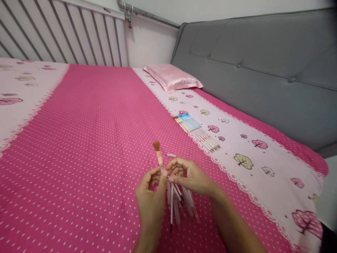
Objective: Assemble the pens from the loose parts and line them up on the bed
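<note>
My left hand (151, 196) pinches a pencil with a brown eraser top (158, 151), held upright above the pink dotted bedsheet (79, 140). My right hand (188, 175) meets it from the right, fingers curled and touching the same pencil near its lower part. Under both hands lies a loose pile of white pencils (179, 203) on the sheet. A small clear cap (171, 155) rests just beyond my fingers.
A neat row of pencils (197, 131) lies on the pale tree-patterned strip to the right. A pink pillow (172, 77) sits at the far end by the grey padded headboard (263, 70). A white railing (65, 35) runs behind.
</note>
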